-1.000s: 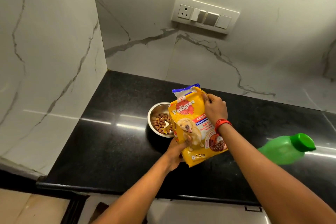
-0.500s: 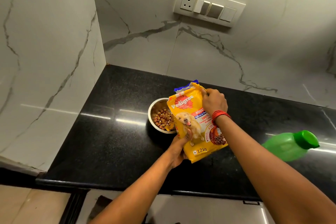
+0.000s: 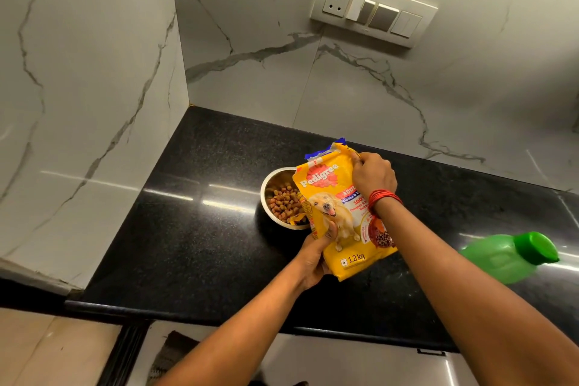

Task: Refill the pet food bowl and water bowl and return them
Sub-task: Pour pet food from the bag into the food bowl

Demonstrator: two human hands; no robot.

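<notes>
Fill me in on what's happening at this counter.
A person holds a yellow Pedigree dog food bag in both hands: the left hand grips its lower edge, the right hand pinches the top corner. The bag is right beside a round steel bowl on the black granite counter, and the bowl already has brown kibble in it. A green plastic bottle with a green cap waits at the right. No water bowl is in view.

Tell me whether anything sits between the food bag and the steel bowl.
Nothing visible does. The food bag, held in the left hand and right hand, overlaps the right rim of the steel bowl, which already holds kibble. The green bottle lies well off to the right.
</notes>
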